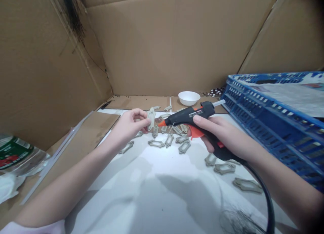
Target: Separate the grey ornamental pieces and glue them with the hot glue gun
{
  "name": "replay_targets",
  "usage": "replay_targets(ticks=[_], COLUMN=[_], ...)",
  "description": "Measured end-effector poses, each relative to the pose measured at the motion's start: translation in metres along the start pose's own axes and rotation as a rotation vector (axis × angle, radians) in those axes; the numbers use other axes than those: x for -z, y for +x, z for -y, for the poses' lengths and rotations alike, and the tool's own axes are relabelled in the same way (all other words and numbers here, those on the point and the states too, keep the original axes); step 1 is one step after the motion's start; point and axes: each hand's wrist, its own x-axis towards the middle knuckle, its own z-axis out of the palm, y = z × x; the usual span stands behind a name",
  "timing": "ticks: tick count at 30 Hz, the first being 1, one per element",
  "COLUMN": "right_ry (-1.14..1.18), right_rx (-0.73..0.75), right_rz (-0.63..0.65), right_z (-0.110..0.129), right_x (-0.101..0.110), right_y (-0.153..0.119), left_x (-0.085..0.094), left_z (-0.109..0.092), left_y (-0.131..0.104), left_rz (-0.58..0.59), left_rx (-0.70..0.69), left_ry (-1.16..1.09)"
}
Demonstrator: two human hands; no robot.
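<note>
Between thumb and fingers, my left hand (136, 122) pinches a pale frame-shaped piece (151, 118) held upright above the table. My right hand (220, 132) is wrapped round the grip of a black glue gun (186, 115) with an orange nozzle and an orange trigger. The nozzle points left, close to the piece in my left hand; whether it touches cannot be made out. A whitish glue stick (219, 103) sticks out of the gun's back. Several similar frame-shaped pieces (156, 144) lie scattered on the white tabletop (162, 180) below and around my hands.
A white bowl (189, 98) stands at the back, with small black and white bits (215, 92) beside it. On the right is a blue plastic crate (273, 126). Cardboard walls (157, 45) enclose the back and left. The gun's black cable (268, 200) runs down at right.
</note>
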Motion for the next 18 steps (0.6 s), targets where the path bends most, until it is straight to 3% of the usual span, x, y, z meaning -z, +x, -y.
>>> replay_targets(ticks=[7,18], right_ry=[0.029,0.026], right_rx=[-0.028,-0.040], right_rz=[0.010,0.061], right_z=[-0.0013,-0.0034], right_x=[-0.0034,-0.0071], right_y=[-0.0015,-0.0021], left_x=[0.0001,-0.0026], left_z=[0.0000,0.0032], left_y=[-0.0014,-0.0063], left_rz=[0.036,0.074], left_rx=[0.041,-0.053], left_ry=[-0.002,0.118])
